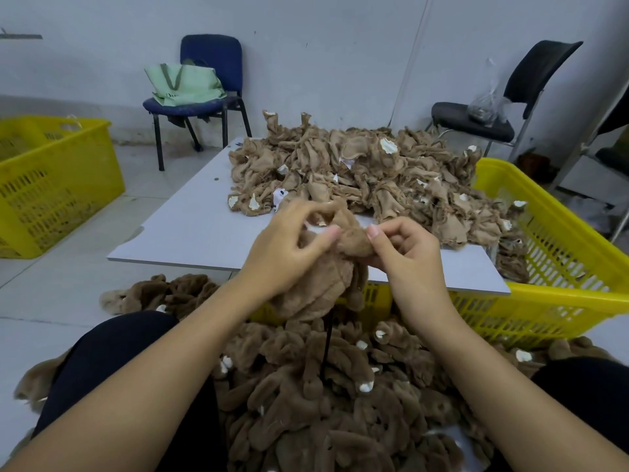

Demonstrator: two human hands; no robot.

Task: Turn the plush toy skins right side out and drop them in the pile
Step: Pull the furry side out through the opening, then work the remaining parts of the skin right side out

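We hold one plush toy skin (pixel 326 267) in both hands above the near edge of the white board (pixel 190 233). Its surface is tan and furry, and it hangs in loose folds from the grip down toward our lap. A small white patch shows at its top, between the two thumbs. A thin dark cord (pixel 326 349) hangs below it.

The left hand (pixel 289 247) pinches the upper edge of the skin between thumb and curled fingers. The right hand (pixel 405 250) pinches the same edge from the other side, its fingers curled inward.

On the board, beyond the hands, lies a heap of inside-out skins (pixel 367 175), pale tan with flat woven backing and white scraps. Between our knees lies the pile of furry skins (pixel 340 396), darker brown with white tips.

The board rests across a yellow crate (pixel 558 267); the board and heap hide most of its contents. A second yellow crate (pixel 51 185) on the left is cut off by the frame edge.

We cannot tell whether the held skin is fully turned, since the hands cover its opening. The lower fingertips of both hands are hidden in the fabric.
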